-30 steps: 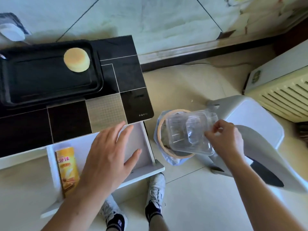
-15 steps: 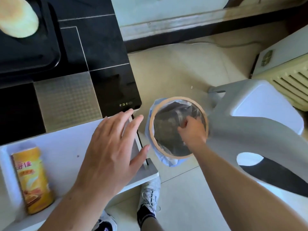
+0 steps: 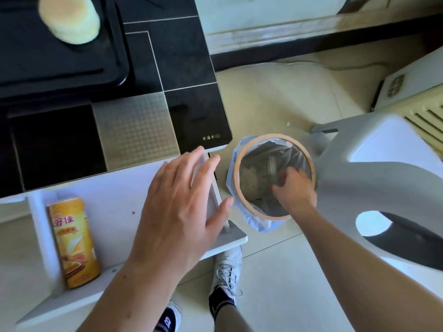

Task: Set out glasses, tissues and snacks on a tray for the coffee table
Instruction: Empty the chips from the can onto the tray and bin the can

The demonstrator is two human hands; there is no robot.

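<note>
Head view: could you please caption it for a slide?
Right hand reaches into the bin; left hand rests open on the drawer by the snack can.

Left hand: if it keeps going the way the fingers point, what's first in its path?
The left hand points up-right over the open drawer. First in line looks like the drawer's right side wall, then the black tabletop corner. Its height above the wall is unclear.

The yellow snack can (image 3: 73,243) lying in the open white drawer (image 3: 115,200) bears large red Chinese characters, of which "好佳" can be read; smaller print below is too blurred. The black table top (image 3: 182,68) carries a small gold Chinese mark near its corner, too small to read.
</note>
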